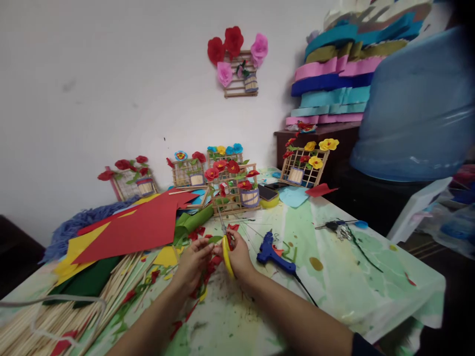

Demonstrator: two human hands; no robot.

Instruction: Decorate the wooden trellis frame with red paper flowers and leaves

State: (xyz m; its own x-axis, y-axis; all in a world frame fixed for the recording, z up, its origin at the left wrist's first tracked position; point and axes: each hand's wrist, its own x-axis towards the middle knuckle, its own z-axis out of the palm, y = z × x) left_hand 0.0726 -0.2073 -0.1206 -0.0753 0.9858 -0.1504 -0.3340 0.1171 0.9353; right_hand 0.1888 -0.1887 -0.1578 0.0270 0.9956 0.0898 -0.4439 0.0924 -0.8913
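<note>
My right hand [240, 258] is closed around yellow-handled scissors [227, 258], whose metal blades point away from me toward the flower trellis. Close beside it, my left hand [192, 266] has its fingers pinched together. A small green leaf-like piece [214, 239] shows at its fingertips, partly hidden by the fingers. Red and green scraps [211, 267] lie on the table below and between both hands. To the right of my right hand rests a blue glue gun [272, 254] with a black cord. Behind the left hand is a roll of green paper [196, 220].
Red sheets [137, 232] and thin wooden sticks [107, 282] cover the table's left side. Small trellises with paper flowers [233, 185] stand along the back. Keys [343, 232] lie at the right. Beyond the table edge is a large blue water bottle [411, 109].
</note>
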